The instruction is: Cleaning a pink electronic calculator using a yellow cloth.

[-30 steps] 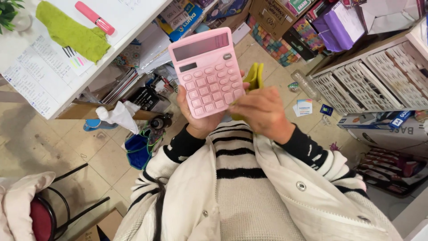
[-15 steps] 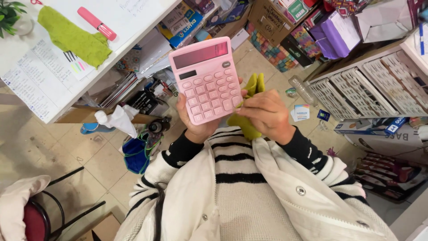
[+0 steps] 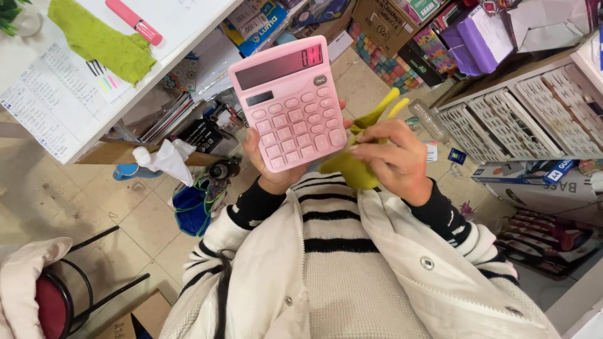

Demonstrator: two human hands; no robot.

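The left hand (image 3: 271, 164) was closed around the lower left edge of a pink calculator (image 3: 289, 103), fingers behind the body and the thumb lying along its side, so that the keypad and dark display faced up toward the camera. The calculator was held tilted, its top end pointing away from the person's chest. The right hand (image 3: 391, 158) was curled around a yellow-green cloth (image 3: 353, 169), pinching it against the calculator's lower right edge; two loose ends of the cloth (image 3: 384, 107) stuck up just beyond the fingers. Both hands were raised in front of a striped sweater (image 3: 339, 251) worn under a pale jacket (image 3: 440, 276).

Well beyond the left hand, a white bench (image 3: 182, 25) carried a second green cloth (image 3: 100, 44), a pink marker (image 3: 134, 21) and a printed sheet (image 3: 44, 107). Below the left hand, on the tiled floor, lay a crumpled white rag (image 3: 164, 158) and a blue bag (image 3: 191, 210). Farther out on that side stood a chair with a red seat (image 3: 50, 301). Beyond the right hand were white slotted trays (image 3: 515, 119) and a purple box (image 3: 474, 47).
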